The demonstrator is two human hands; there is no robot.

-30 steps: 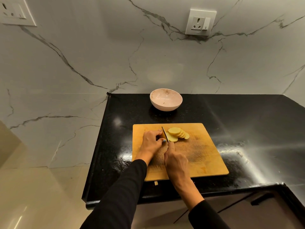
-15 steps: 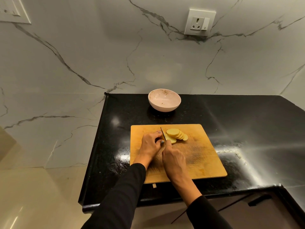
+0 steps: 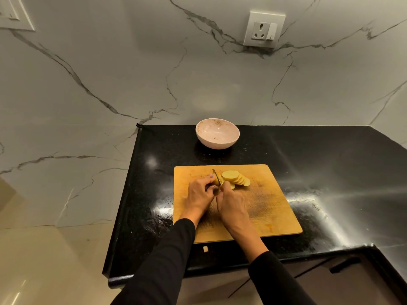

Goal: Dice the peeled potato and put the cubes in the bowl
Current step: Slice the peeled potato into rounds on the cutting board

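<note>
Left hand [image 3: 199,194] fingers grasp the uncut potato [image 3: 217,183]; right hand [image 3: 231,204] grips the knife [image 3: 217,176]. Slices [image 3: 235,178] fan toward 3 o'clock; bowl [image 3: 217,137] at 12.

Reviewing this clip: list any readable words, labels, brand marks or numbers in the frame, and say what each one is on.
None can be read.
Wall socket plate: a faint mark below the socket, too small and blurred to read.
Switch plate at the top left: no text shows.
Bowl, cutting board, knife: no lettering visible.
</note>
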